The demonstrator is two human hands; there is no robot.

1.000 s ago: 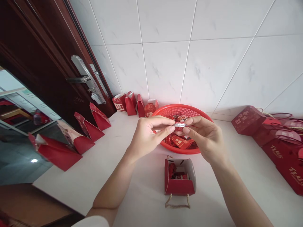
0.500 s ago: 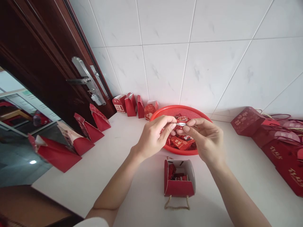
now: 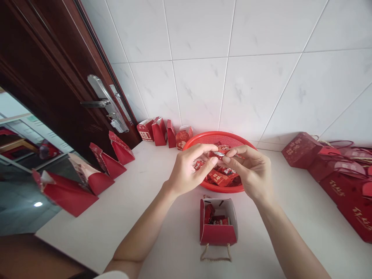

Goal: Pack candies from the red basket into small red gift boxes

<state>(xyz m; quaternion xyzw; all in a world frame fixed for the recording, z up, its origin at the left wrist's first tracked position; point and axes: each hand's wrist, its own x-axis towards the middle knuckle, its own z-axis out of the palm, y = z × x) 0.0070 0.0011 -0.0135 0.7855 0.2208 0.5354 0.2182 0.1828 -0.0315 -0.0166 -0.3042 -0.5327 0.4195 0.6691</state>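
Observation:
Above the red plastic basket (image 3: 192, 141), a small wrapped candy (image 3: 219, 154) with red and silver foil sits between my two hands. My left hand (image 3: 188, 164) pinches its left end with thumb and forefinger. At its right end, the thumb and fingers of my right hand (image 3: 255, 170) are closed on it. Several red candy packets (image 3: 219, 176) lie in the basket, partly hidden by my hands. Nearer to me stands an open red box (image 3: 218, 235) with a rope handle (image 3: 215, 259); a few red packets (image 3: 221, 221) lie inside.
Small red boxes (image 3: 159, 131) stand along the tiled wall, and taller open red boxes (image 3: 97, 176) line the table's left edge. Dark red gift bags (image 3: 334, 170) with cord handles fill the right side. A brown door (image 3: 58, 77) with a metal handle is at the left.
The candy has turned slightly between my fingers, and my left thumb and forefinger have spread a little. The whole view has shifted slightly.

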